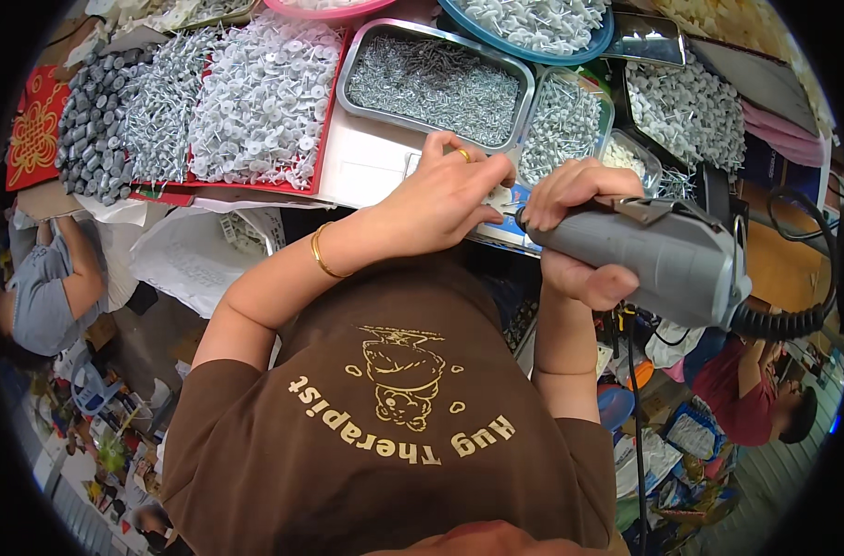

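Observation:
My right hand (584,208) is wrapped round a grey electric screwdriver (649,255), held almost level with its tip pointing left. A black coiled cable (779,322) runs from its back end. Just left of the tip, my left hand (450,190) has its thumb and fingers closed on a small white plastic piece (500,196), which they partly cover. Whether the tip touches that piece I cannot tell. Beyond the fingers lies a metal tray (349,79) of small screws. To its right is a clear container (607,116) holding longer silvery screws.
White disc-headed parts fill a red tray (334,93) at the left, beside piles of screws (167,102) and dark grey plugs (93,120). A blue basin (600,42) stands at the back. A white sack (185,255) hangs below the table edge. Other people (56,278) sit at both sides.

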`<action>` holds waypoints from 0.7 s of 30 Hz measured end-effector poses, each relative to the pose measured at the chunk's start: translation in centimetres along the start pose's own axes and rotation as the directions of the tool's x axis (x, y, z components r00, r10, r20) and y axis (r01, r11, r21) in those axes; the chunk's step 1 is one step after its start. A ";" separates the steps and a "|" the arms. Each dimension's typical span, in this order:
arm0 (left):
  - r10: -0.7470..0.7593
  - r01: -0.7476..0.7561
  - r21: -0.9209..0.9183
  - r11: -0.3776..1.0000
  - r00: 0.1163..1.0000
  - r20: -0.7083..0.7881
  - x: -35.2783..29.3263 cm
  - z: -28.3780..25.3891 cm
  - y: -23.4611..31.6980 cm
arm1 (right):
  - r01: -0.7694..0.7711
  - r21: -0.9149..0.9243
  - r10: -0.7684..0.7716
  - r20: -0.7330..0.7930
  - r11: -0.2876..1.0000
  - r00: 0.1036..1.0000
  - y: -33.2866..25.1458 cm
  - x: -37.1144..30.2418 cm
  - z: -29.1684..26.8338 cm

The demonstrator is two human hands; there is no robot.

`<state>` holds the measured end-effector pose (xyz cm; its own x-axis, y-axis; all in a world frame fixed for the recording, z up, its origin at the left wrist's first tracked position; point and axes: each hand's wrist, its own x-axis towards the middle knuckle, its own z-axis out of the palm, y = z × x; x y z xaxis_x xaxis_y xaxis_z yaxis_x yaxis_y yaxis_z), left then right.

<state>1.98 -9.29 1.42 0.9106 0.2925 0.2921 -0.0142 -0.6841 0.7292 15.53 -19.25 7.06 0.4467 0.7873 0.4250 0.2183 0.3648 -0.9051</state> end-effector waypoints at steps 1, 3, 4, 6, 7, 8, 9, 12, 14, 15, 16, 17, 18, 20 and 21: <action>-0.004 0.004 0.016 1.000 1.000 0.010 0.0 0.0 0.1 | -0.051 -0.015 0.049 -0.111 0.999 0.993 -0.4 0.0 0.5; -0.031 0.031 0.015 0.999 0.999 0.027 -0.1 -0.1 0.4 | -0.129 -0.015 0.122 -0.240 0.991 0.963 -0.8 0.3 0.8; -0.060 0.059 0.014 0.998 0.997 0.047 -0.1 -0.2 0.5 | -0.127 -0.014 0.120 -0.237 0.992 0.964 -0.7 0.5 0.7; -0.068 0.068 -0.003 0.998 0.996 0.057 0.3 -0.4 0.3 | 0.173 0.147 -0.143 -0.196 0.974 0.970 0.0 1.4 0.2; -0.074 0.076 -0.022 0.997 0.995 0.073 0.5 -0.5 0.3 | 0.160 0.147 -0.126 -0.219 0.976 0.968 0.8 1.9 0.1; -0.075 0.076 -0.020 0.997 0.995 0.071 0.3 -0.5 0.3 | -0.046 -0.069 0.029 -0.231 0.997 0.973 0.4 2.2 0.5; -0.088 0.089 -0.015 0.996 0.995 0.056 0.0 -0.4 0.4 | -0.039 -0.053 0.032 -0.132 0.998 0.991 0.8 2.2 0.3; -0.112 0.117 -0.052 0.992 0.990 0.081 -0.4 -0.7 0.3 | -0.042 -0.007 0.042 -0.008 0.999 0.999 1.6 1.6 0.4; -0.113 0.124 -0.089 0.988 0.987 0.115 -0.4 -1.5 -0.2 | -0.125 -0.017 0.124 -0.060 0.992 0.990 1.1 2.3 0.7; -0.149 0.155 -0.049 0.987 0.983 0.106 -1.0 -2.0 -0.4 | -0.077 -0.009 0.076 -0.089 0.997 0.993 1.1 2.1 0.5; -0.188 0.190 -0.011 0.982 0.977 0.098 -1.8 -2.5 -0.4 | -0.034 -0.001 0.034 -0.119 0.999 0.992 1.0 1.9 0.7; -0.253 0.256 -0.027 0.966 0.963 0.091 -2.2 -3.3 -0.2 | 0.188 0.246 -0.172 -0.085 0.951 0.981 1.1 2.3 1.2; -0.259 0.263 -0.025 0.965 0.962 0.089 -2.7 -3.7 -0.1 | 0.196 0.257 -0.182 -0.076 0.946 0.980 0.9 2.7 1.7; -0.215 0.221 0.207 0.953 0.975 -0.053 -3.3 -4.3 -0.3 | -0.061 0.066 0.064 -0.047 0.996 0.997 1.1 2.6 2.4; -0.134 0.163 0.251 0.954 0.983 -0.129 -3.9 -3.4 -0.5 | -0.075 0.086 0.075 0.010 0.993 0.997 2.1 2.3 2.3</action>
<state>-3.00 -7.82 2.07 0.8433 0.4651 0.2694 0.2383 -0.7728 0.5882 14.99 -15.52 6.05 0.4533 0.8171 0.3562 0.1087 0.3460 -0.9319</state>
